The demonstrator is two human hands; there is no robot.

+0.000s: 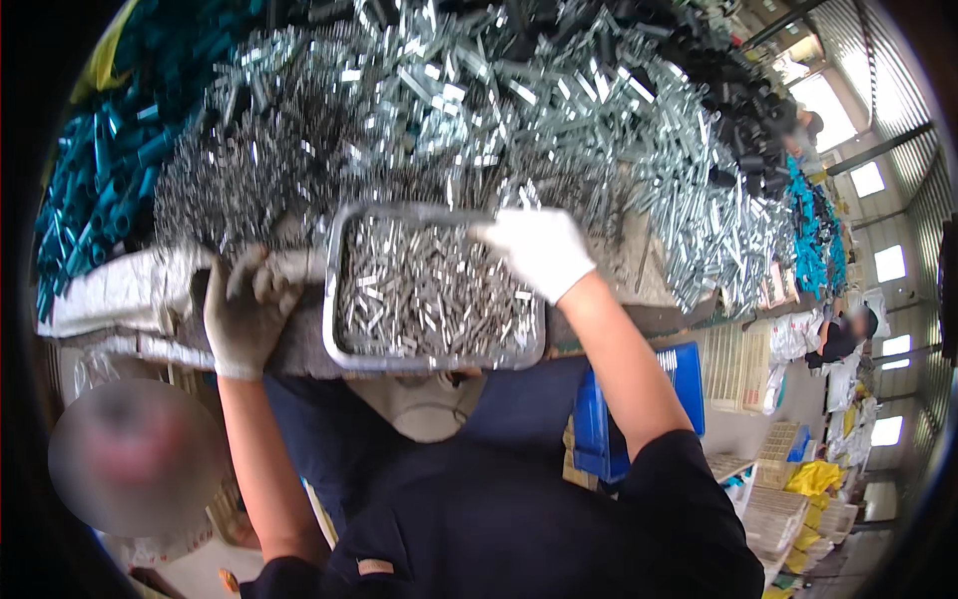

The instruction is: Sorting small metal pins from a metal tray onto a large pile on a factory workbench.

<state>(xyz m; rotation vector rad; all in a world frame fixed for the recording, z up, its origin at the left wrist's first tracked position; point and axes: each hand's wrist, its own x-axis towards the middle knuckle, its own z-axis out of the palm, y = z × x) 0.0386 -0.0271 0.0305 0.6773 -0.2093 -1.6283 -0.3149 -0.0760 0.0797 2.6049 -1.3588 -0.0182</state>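
A grey rectangular tray [336, 344] sits at the table's near edge, in front of my body. Inside it lies a heap of small metal pieces [429, 290], like short tubes or pins. My right hand [539, 250], in a white glove, is over the tray's far right corner. Its fingers are drawn together and point left; whatever may be between them is hidden. My left hand [244, 309], in a glove with dirty grey fingers, is raised just left of the tray. Its fingers are apart and bent, and nothing shows in them.
Beyond the tray rise piles of thin dark metal pins [239, 180] and shiny metal tubes [559, 110]. Teal tubes [100, 200] lie left, black parts [738, 120] far right. A blue crate [689, 384] stands below the table. People are at left and right.
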